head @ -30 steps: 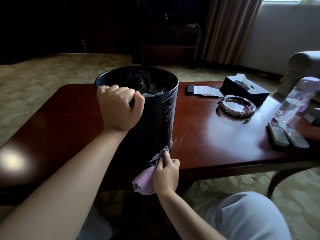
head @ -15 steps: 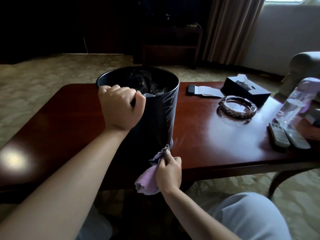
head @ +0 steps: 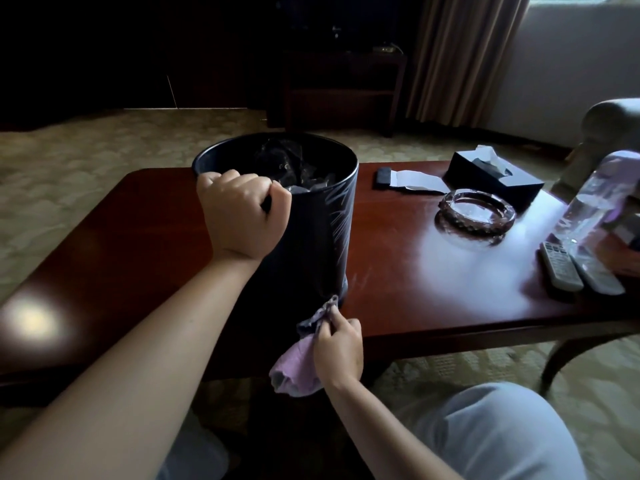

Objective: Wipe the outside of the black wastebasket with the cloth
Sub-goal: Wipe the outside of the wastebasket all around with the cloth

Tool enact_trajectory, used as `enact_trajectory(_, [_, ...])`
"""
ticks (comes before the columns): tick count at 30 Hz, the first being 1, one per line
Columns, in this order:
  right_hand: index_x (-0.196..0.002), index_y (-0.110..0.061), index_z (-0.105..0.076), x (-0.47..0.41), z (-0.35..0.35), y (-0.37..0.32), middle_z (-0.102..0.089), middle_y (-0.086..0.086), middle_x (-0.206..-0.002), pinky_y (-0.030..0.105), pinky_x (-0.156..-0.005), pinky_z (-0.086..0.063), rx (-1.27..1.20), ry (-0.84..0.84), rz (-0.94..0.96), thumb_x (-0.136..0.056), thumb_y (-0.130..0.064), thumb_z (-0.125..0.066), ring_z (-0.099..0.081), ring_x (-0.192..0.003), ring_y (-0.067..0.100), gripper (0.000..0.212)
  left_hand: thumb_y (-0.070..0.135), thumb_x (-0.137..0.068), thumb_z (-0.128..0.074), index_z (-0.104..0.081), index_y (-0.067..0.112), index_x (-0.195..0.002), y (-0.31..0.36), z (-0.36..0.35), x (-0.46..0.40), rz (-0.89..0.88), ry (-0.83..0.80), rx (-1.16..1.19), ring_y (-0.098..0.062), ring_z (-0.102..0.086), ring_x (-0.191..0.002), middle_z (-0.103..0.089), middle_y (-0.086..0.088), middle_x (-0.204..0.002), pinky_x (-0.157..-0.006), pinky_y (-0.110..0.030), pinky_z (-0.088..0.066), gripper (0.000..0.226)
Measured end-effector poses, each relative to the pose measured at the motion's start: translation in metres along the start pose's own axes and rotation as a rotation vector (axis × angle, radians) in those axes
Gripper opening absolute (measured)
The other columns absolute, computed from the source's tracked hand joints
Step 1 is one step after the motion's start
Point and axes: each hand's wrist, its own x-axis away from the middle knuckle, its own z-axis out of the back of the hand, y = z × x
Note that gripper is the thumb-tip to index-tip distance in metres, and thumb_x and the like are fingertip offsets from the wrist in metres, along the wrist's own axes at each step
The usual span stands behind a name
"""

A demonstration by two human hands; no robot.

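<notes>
Room: dim lounge, patterned carpet, curtain by a window far right; a dark red bench [head: 433, 271] carries everything.
Right hand: the right hand [head: 337, 344] is nearest, at the bench's front edge, fingers pinching the lilac cloth [head: 298, 362], whose top corner touches the basket's foot.
Left hand: the left hand [head: 242, 213] is curled over the near rim, gripping it.
Wastebasket: the black wastebasket [head: 311, 230] stands upright beyond both hands, long axis vertical, dark contents inside.
Key relation: the wall rises straight above the right hand, so an upward stroke seems likeliest.
Right of the hands: glass ashtray [head: 476, 213], two remotes [head: 578, 271], clear bottle [head: 588, 209], well apart from the basket.
Further off: tissue box [head: 495, 178].
Obstruction: nothing beside the basket wall.
</notes>
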Motion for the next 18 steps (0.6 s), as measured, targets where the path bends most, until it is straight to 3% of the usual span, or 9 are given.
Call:
enact_trajectory(3, [-0.132,-0.036,-0.049,0.005,0.002,0.002,-0.045,-0.006,-0.102,0.023,-0.069,-0.038,0.093,-0.017,0.016,-0.096,-0.034,-0.041,-0.054,-0.080,0.011,0.037,0.019,-0.082,-0.042,-0.026,0.018,-0.048,-0.001,0.000,0.001,-0.007,0.007,-0.005,-0.015,-0.027,-0.047,-0.024,0.009,-0.047,-0.063,-0.032,-0.027,0.038])
enact_trajectory(8, [-0.121,-0.037,-0.058,-0.019,0.016,-0.011,-0.049,-0.001,-0.110,0.030,-0.077,-0.044,0.233,-0.042,-0.055,-0.093,-0.032,-0.041,-0.060,-0.094,0.023,0.033,0.020,-0.083,-0.041,-0.026,0.018,-0.047,-0.001,0.000,0.000,0.000,-0.008,-0.006,-0.016,-0.029,-0.046,-0.026,0.007,-0.046,-0.063,-0.032,-0.026,0.038])
enact_trajectory(14, [-0.125,-0.035,-0.052,-0.008,0.016,-0.008,-0.045,-0.001,-0.108,0.028,-0.072,-0.041,0.307,-0.112,-0.005,-0.096,-0.038,-0.038,-0.060,-0.092,0.024,0.033,0.020,-0.082,-0.041,-0.026,0.018,-0.047,-0.001,-0.001,0.001,0.007,-0.005,-0.014,-0.016,-0.029,-0.047,-0.025,0.008,-0.047,-0.063,-0.032,-0.025,0.038])
enact_trajectory(18, [-0.112,-0.029,-0.057,-0.022,0.020,-0.015,-0.048,0.003,-0.109,0.029,-0.072,-0.040,0.351,-0.109,0.002,-0.095,-0.036,-0.036,-0.059,-0.093,0.026,0.027,0.020,-0.082,-0.042,-0.026,0.018,-0.048,-0.002,0.000,0.000,-0.008,-0.001,-0.011,-0.016,-0.027,-0.047,-0.024,0.008,-0.047,-0.063,-0.030,-0.021,0.038])
